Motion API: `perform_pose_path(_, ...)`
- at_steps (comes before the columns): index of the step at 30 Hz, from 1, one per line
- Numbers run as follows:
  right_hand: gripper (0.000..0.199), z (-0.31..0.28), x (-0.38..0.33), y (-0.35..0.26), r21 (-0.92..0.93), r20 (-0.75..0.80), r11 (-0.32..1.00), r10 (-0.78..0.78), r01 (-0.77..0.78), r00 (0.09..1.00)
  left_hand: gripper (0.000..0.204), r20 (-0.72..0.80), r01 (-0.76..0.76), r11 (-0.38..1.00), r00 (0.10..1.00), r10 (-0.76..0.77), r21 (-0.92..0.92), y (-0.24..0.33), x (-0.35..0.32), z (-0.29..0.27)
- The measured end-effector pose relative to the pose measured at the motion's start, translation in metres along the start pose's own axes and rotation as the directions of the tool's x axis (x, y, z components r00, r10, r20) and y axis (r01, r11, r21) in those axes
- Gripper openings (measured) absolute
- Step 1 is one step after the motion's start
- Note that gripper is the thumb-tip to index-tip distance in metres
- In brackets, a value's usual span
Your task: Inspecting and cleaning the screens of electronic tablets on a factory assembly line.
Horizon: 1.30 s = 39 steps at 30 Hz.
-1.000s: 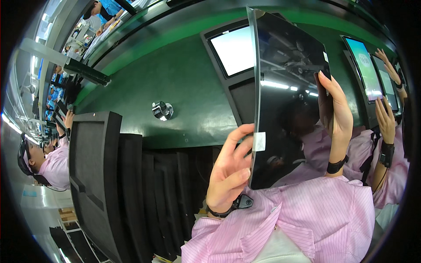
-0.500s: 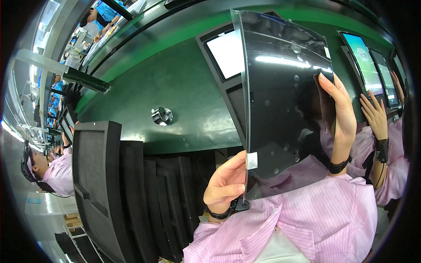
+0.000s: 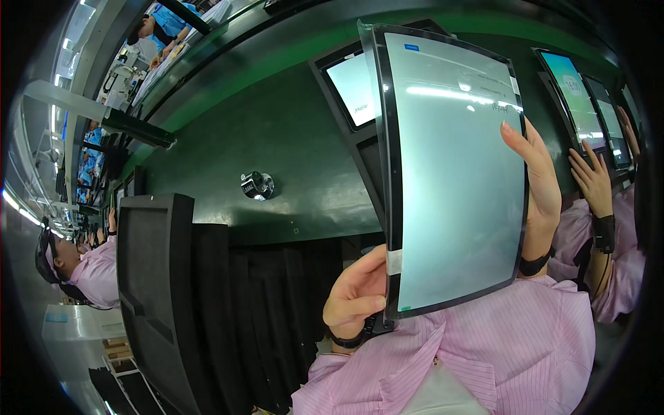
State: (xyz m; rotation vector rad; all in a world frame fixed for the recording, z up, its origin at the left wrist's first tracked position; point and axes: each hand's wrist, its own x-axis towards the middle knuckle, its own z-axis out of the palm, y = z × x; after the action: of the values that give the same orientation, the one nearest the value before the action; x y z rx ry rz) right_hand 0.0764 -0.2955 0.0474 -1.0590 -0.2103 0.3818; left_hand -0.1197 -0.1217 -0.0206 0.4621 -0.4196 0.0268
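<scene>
I hold up a tablet [image 3: 453,207] with a lit, pale screen and clear film that sticks out past its left edge. My left hand [image 3: 354,294] pinches the lower left edge, beside a small whitish tab. My right hand [image 3: 543,183] grips the right edge, thumb on the front and the other fingers hidden behind. Behind it, partly covered, a second tablet [image 3: 351,93] with a lit screen lies in a black foam tray [image 3: 371,162] on the green bench.
A silver tally counter [image 3: 256,185] sits on the green bench top [image 3: 304,152]. Black foam trays [image 3: 155,256] stand on edge at the left. On the right, a co-worker's hand [image 3: 591,181] touches a lit tablet [image 3: 570,97]. Another co-worker [image 3: 86,270] is at far left.
The held tablet's screen has gone from black to lit. Small writing now shows on the screen of the tablet behind it. My hands keep nearly the same grip.
</scene>
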Motion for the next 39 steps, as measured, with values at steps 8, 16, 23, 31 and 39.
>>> perform_pose_path(8, 0.04, -0.008, -0.005, -0.003, 0.045, 0.042, 0.999, 0.0, -0.002, 0.999, 0.072, 0.002, 0.045, 0.994, 0.999, -0.045, 0.103, 0.008, 0.002, 0.009)
perform_pose_path(16, 0.05, -0.001, -0.025, -0.002, -0.201, 0.139, 0.974, -0.079, 0.106, 0.987, 0.035, -0.291, 0.085, 0.618, 0.926, 0.241, 0.781, 0.066, 0.092, 0.047)
perform_pose_path(23, 0.048, 0.019, -0.039, -0.002, -0.116, 0.244, 0.979, -0.133, 0.165, 0.961, 0.016, -0.106, -0.146, 0.463, 0.873, 0.476, 0.874, 0.087, 0.103, 0.067)
perform_pose_path(31, 0.05, 0.061, 0.002, 0.014, 0.244, 0.044, 0.969, 0.032, -0.042, 0.998, 0.03, 0.093, -0.198, 0.386, 0.957, 0.274, 0.901, 0.035, 0.117, 0.14)
perform_pose_path(39, 0.056, 0.035, 0.008, -0.008, 0.48, 0.795, 0.838, -0.289, -0.26, 0.533, 0.033, -0.208, 0.008, 0.432, 0.884, 0.419, 0.902, 0.003, 0.1, 0.084)
